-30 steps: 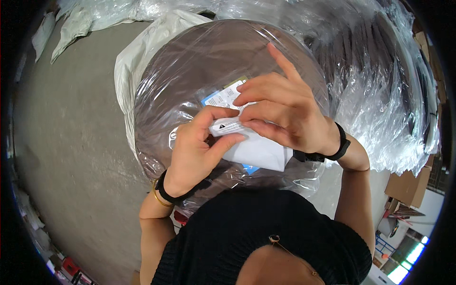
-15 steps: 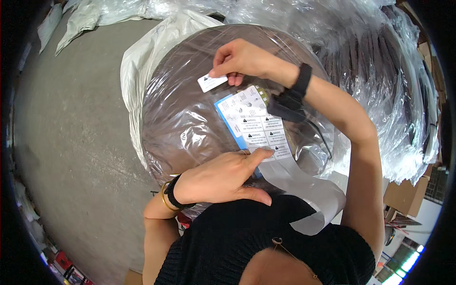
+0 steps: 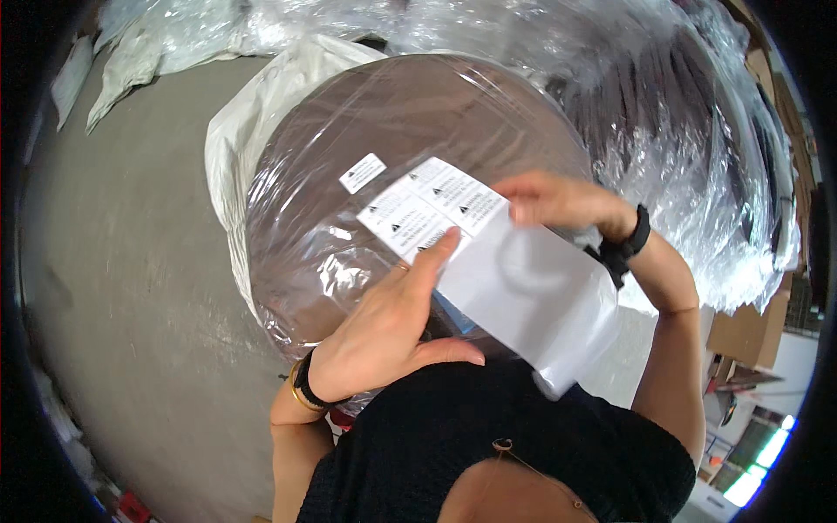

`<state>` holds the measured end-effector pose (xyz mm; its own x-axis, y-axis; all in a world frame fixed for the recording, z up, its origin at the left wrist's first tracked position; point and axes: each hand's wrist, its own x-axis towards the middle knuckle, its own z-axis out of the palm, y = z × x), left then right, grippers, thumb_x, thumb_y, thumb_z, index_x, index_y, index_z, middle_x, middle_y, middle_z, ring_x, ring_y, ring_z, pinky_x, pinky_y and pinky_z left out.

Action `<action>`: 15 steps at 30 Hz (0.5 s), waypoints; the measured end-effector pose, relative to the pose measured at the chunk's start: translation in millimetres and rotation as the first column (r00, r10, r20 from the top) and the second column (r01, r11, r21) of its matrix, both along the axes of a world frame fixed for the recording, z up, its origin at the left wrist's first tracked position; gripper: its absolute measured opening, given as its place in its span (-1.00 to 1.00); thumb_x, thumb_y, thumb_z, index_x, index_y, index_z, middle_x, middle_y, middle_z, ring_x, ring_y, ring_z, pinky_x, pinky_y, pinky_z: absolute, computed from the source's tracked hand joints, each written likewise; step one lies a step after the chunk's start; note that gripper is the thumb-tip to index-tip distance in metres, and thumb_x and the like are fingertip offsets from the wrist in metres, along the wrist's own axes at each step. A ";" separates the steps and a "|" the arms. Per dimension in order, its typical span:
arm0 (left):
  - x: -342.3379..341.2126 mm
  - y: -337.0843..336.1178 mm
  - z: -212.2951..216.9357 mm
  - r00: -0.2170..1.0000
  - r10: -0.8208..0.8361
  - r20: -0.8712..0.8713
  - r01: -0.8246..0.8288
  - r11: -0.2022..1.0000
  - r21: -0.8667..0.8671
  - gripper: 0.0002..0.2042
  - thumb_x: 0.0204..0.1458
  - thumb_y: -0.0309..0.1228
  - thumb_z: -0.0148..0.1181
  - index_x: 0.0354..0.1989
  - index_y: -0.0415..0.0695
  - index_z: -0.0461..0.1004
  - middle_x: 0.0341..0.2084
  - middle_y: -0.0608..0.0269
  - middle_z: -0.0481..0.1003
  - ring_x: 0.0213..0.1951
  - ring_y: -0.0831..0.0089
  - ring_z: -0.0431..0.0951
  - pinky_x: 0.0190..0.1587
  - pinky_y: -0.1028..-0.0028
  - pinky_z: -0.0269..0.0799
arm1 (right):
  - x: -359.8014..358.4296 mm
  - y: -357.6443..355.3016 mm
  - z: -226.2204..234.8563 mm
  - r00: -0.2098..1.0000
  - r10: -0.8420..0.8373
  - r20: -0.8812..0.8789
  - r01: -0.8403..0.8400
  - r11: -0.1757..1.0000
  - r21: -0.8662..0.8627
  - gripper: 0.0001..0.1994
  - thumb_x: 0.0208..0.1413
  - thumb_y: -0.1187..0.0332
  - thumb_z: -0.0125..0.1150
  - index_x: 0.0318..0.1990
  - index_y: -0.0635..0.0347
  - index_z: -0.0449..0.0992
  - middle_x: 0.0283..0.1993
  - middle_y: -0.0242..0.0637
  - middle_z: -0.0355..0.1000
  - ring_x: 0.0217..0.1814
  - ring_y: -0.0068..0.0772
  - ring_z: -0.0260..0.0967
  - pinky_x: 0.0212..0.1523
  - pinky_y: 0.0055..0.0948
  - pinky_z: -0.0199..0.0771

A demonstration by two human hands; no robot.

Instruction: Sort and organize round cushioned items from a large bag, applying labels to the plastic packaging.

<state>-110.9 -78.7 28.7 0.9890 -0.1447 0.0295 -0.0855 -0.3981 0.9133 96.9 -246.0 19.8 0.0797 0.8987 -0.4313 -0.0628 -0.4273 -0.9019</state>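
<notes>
A round brown cushion-like thing (image 3: 418,113), wrapped in clear plastic, lies in front of me. One small white warning sticker (image 3: 362,173) is on its plastic, left of centre. A strip of warning labels (image 3: 436,202) lies over the wrap, its blank white backing (image 3: 532,279) curling down toward my body. My left hand (image 3: 379,327) rests on the strip's left edge, index finger stretched onto the labels and thumb spread. At the strip's upper right edge is my right hand (image 3: 567,205), its fingers blurred. Part of a blue-edged sheet (image 3: 453,314) shows under the strip.
White sacking (image 3: 231,166) spreads beneath the cushion's left side. Large plastic-wrapped dark bundles (image 3: 671,131) stand at the right, with more clear plastic (image 3: 349,22) along the back. Grey floor (image 3: 148,279) lies to the left, and a cardboard box (image 3: 745,331) is at the right.
My right hand has let go of the small sticker, now flat on the wrap, and moved right and down to the strip. The strip has shifted left and turned, covering most of the blue-edged sheet.
</notes>
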 end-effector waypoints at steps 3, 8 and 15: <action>-0.2 0.3 6.6 0.996 -0.002 0.087 -0.006 0.996 0.093 0.00 -0.37 -0.14 0.39 0.15 -0.44 -0.13 0.04 -0.33 0.14 0.09 -0.10 0.19 0.09 0.26 0.15 | -35.8 -21.1 7.2 0.973 -0.097 -0.209 0.082 0.993 -0.079 -0.55 -0.03 0.32 0.23 0.00 0.34 0.30 -0.14 -0.20 0.43 -0.13 -0.58 0.37 -0.18 -0.61 0.37; 6.5 1.1 -12.2 0.995 -0.029 -0.092 0.067 0.893 0.444 -0.02 -0.38 -0.08 0.31 0.21 -0.30 -0.07 0.20 -0.09 -0.03 0.25 -0.08 -0.16 0.20 0.02 -0.18 | 31.9 -75.8 30.6 0.218 -0.608 0.763 0.342 0.780 0.524 -0.89 -0.02 0.45 0.17 -0.34 0.25 0.41 -0.59 -0.55 0.18 -0.56 -0.73 0.08 -0.58 -0.64 0.07; -9.5 -6.2 -8.7 0.924 -0.324 -0.202 0.382 0.782 0.493 -0.37 -0.26 -0.19 0.25 0.07 -0.12 0.29 0.18 0.17 0.11 0.27 0.05 -0.12 0.22 -0.04 -0.44 | 81.9 -148.9 34.5 -0.638 -0.675 0.370 0.010 0.474 0.881 -0.86 -0.07 0.44 0.15 -0.32 0.22 0.42 -0.50 -0.26 0.35 -0.53 -0.40 0.27 -0.52 -0.46 0.27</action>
<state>-120.3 -84.9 20.0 0.8588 -0.4493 -0.2460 -0.2327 -0.7701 0.5940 178.8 -394.9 54.3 0.2898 0.1280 0.9485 0.7303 -0.6701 -0.1327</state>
